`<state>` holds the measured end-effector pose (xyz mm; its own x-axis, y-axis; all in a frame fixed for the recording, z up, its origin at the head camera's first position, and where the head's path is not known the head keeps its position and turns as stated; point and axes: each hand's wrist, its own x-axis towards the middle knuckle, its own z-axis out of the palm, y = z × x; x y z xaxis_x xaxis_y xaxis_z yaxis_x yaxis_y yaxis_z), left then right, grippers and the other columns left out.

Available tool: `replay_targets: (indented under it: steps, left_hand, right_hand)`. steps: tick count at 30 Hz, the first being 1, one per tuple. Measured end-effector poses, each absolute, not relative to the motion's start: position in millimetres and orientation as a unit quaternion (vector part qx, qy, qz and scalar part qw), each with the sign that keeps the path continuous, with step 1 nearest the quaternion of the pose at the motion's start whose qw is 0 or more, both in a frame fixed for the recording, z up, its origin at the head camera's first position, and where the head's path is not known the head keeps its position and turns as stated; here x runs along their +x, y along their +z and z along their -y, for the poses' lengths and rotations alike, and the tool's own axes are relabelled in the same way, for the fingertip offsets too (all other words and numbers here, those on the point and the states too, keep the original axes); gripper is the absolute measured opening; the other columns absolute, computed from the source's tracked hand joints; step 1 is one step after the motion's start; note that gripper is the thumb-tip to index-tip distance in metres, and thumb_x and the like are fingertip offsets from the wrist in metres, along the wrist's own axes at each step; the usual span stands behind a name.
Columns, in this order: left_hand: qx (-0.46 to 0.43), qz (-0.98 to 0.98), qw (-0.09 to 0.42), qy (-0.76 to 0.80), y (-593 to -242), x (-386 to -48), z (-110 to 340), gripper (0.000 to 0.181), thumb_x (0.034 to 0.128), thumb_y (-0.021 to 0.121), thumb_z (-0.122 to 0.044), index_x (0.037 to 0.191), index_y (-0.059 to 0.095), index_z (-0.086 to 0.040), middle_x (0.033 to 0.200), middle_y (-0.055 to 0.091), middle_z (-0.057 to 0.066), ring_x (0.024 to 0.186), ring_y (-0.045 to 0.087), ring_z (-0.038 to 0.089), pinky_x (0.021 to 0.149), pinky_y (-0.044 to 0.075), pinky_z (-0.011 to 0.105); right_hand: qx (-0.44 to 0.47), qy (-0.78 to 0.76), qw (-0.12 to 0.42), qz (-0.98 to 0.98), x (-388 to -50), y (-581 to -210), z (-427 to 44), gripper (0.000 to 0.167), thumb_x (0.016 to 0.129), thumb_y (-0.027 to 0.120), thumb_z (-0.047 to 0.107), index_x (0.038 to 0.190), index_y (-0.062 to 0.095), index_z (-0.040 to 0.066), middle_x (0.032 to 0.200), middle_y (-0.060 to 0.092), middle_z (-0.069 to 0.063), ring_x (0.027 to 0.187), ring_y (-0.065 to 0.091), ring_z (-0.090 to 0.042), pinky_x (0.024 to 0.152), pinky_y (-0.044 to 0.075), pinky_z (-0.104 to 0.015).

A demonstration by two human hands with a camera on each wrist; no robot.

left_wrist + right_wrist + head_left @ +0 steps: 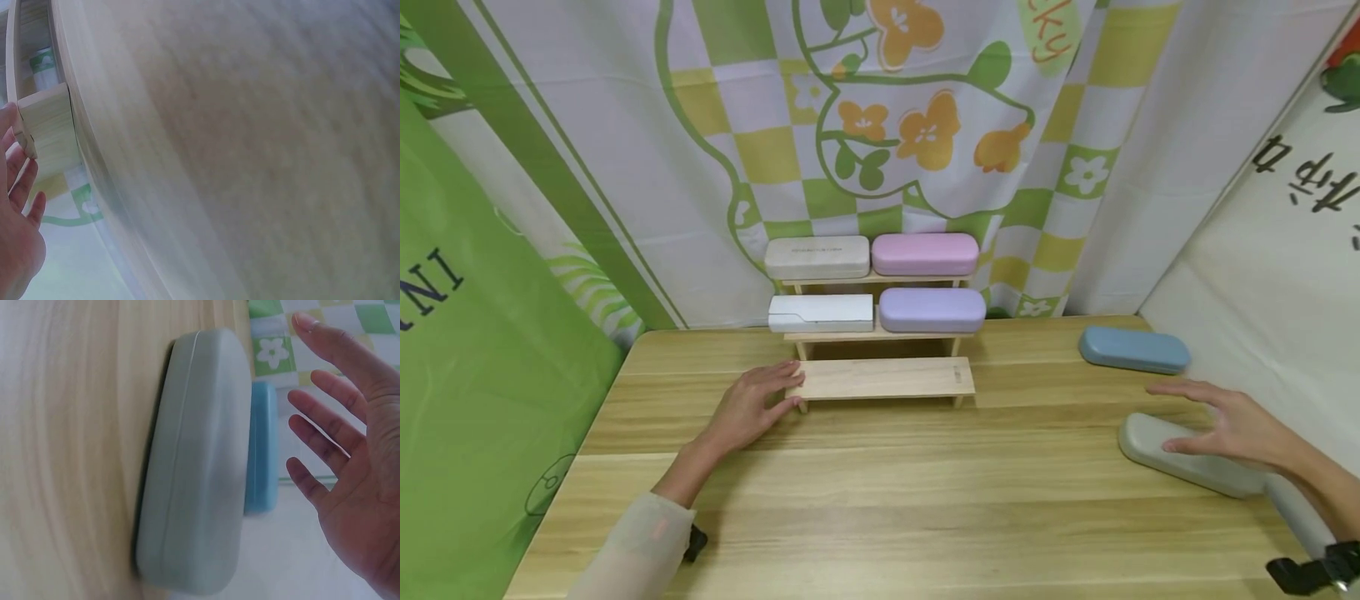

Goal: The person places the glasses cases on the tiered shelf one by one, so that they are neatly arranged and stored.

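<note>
Stand, three tiers, far side of table [925, 508]. Top tier: cream case [817, 260] on the left, pink case [925, 254] on the right. Middle tier: white case [820, 314] left, purple case [932, 310] right. Bottom tier [880, 379], nearest: no case on it.

Left hand [748, 412]: fingertips touching the left end of the bottom tier, fingers mostly extended. No case in it; it looks more like steadying than gripping.

Right hand [1243, 425]: thumb and fingers spread above the grey case [1195, 469] at right. Grip released, nothing held; the right wrist view shows a gap between fingers and case.

Loose on the table, right side: the grey case, lying slantwise; the blue case [1135, 350], farther off by the far edge. A pale object [1296, 512] lies nearer, partly hidden by the right forearm; possibly another case, cannot confirm.

Progress (judgement): two upper tiers look finished, four cases in neat pairs. Remaining: the bottom tier, with grey and blue cases the likely candidates. Grey not yet grasped; blue untouched.
</note>
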<state>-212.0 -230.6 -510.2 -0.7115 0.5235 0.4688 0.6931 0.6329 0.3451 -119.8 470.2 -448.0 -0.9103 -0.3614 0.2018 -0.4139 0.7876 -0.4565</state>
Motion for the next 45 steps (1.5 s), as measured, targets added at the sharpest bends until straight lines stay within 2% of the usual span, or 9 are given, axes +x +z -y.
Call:
replay_targets:
  steps: [3,7,14,22,25,31,35,41,45]
  left_hand:
    - [-0.339,0.89,0.16,-0.26,-509,-212,230,0.039,0.0917,0.084,-0.017,0.127,0.076,-0.003,0.142,0.066,0.018,0.13,0.065,0.039,0.108,0.05,0.064]
    - [-0.342,0.887,0.165,-0.262,-509,-212,230,0.039,0.0906,0.085,-0.015,0.126,0.076,-0.002,0.141,0.067,0.019,0.129,0.066,0.04,0.107,0.05,0.066]
    - [-0.343,0.884,0.165,-0.27,-511,-213,230,0.038,0.0902,0.085,-0.013,0.126,0.077,-0.003,0.14,0.068,0.018,0.129,0.066,0.039,0.107,0.051,0.065]
    - [-0.346,0.882,0.168,-0.273,-512,-213,231,0.038,0.0904,0.085,-0.013,0.126,0.077,-0.003,0.14,0.067,0.018,0.128,0.066,0.04,0.106,0.051,0.066]
    - [-0.345,0.882,0.169,-0.271,-511,-213,231,0.039,0.0903,0.085,-0.013,0.126,0.077,-0.003,0.14,0.068,0.018,0.128,0.066,0.039,0.106,0.051,0.065]
    - [-0.346,0.883,0.166,-0.27,-511,-213,231,0.038,0.0899,0.086,-0.014,0.126,0.077,-0.004,0.139,0.068,0.017,0.128,0.066,0.038,0.106,0.052,0.064]
    - [-0.346,0.884,0.161,-0.27,-509,-214,231,0.038,0.0901,0.086,-0.015,0.125,0.077,-0.004,0.14,0.068,0.016,0.129,0.066,0.038,0.107,0.052,0.063]
    - [-0.346,0.884,0.155,-0.272,-508,-214,231,0.037,0.0905,0.085,-0.014,0.125,0.077,-0.004,0.14,0.068,0.017,0.129,0.066,0.038,0.108,0.051,0.063]
    - [-0.341,0.888,0.145,-0.273,-507,-214,232,0.037,0.0915,0.085,-0.015,0.126,0.077,-0.005,0.142,0.067,0.016,0.131,0.065,0.038,0.11,0.05,0.062]
  right_hand:
    - [0.191,0.254,0.043,0.947,-115,-450,-476,0.084,0.07,0.099,0.017,0.145,0.064,0.023,0.144,0.058,0.025,0.128,0.029,0.026,0.092,0.025,-0.001]
    - [0.192,0.242,0.047,0.95,-111,-456,-483,0.085,0.067,0.1,0.018,0.144,0.065,0.025,0.142,0.057,0.027,0.126,0.028,0.027,0.088,0.027,0.0]
    - [0.214,0.252,0.046,0.943,-105,-468,-495,0.087,0.066,0.1,0.015,0.145,0.064,0.023,0.145,0.06,0.021,0.13,0.028,0.028,0.093,0.02,0.004]
    - [0.212,0.255,0.033,0.943,-100,-479,-508,0.084,0.068,0.099,0.013,0.144,0.065,0.024,0.143,0.064,0.014,0.129,0.029,0.029,0.093,0.023,0.003]
    - [0.203,0.248,0.032,0.947,-98,-482,-512,0.082,0.068,0.099,0.015,0.143,0.066,0.024,0.141,0.061,0.023,0.126,0.03,0.029,0.09,0.029,0.001]
    - [0.174,0.258,0.016,0.95,-93,-484,-517,0.078,0.068,0.1,0.016,0.139,0.068,0.012,0.135,0.045,0.044,0.118,0.035,0.027,0.077,0.039,-0.005]
    - [0.177,0.262,0.03,0.948,-91,-486,-517,0.081,0.065,0.102,0.016,0.138,0.068,0.011,0.134,0.044,0.046,0.116,0.038,0.026,0.078,0.037,-0.003]
    - [0.171,0.261,0.047,0.949,-89,-489,-516,0.082,0.064,0.103,0.018,0.138,0.069,0.013,0.134,0.044,0.046,0.12,0.031,0.03,0.085,0.027,0.001]
    - [0.151,0.253,0.043,0.955,-89,-489,-516,0.08,0.065,0.103,0.022,0.138,0.07,0.016,0.131,0.042,0.047,0.117,0.032,0.029,0.084,0.028,0.0]
